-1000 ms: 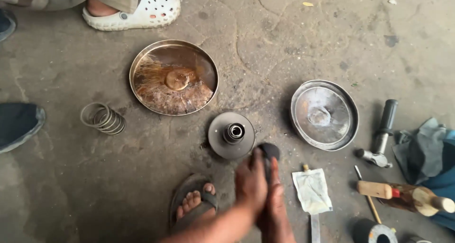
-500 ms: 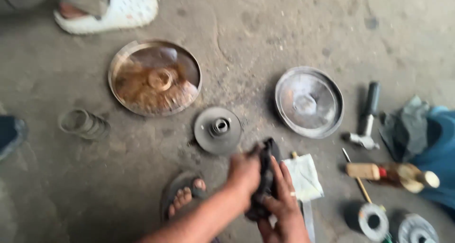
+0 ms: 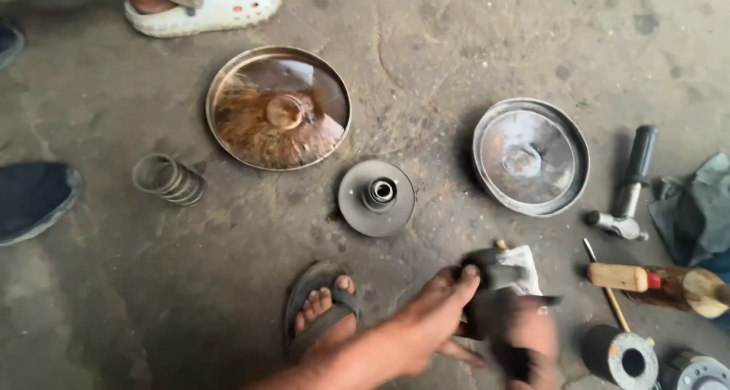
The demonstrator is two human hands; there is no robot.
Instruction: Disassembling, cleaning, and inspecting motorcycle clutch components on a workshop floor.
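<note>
Both hands close on one small dark metal part (image 3: 490,272), low and right of centre in the head view: the left hand (image 3: 441,314) clasps it from the left with fingers curled over its top, and the right hand (image 3: 525,337), heavily blurred, grips it from below. Whether the right hand's fingers are fully clenched cannot be told through the blur. The part sits above the concrete floor (image 3: 456,40), just over a white rag (image 3: 525,272) that lies under the hands.

Largest of the things spread about is a rusty round dish (image 3: 278,107), up and left of the hands. Right of it, well apart, lies a grey metal bowl-shaped cover (image 3: 531,156). Between the two, nearer the hands, stands a flat pulley disc with a central hub (image 3: 376,197). A coil spring (image 3: 167,179) lies on its side at the left. A bare foot in a sandal (image 3: 323,310) rests just left of the left forearm. At the right lie a black-handled tool (image 3: 631,185), a wooden-handled hammer (image 3: 654,282) and a short dark cylinder (image 3: 620,353).
</note>
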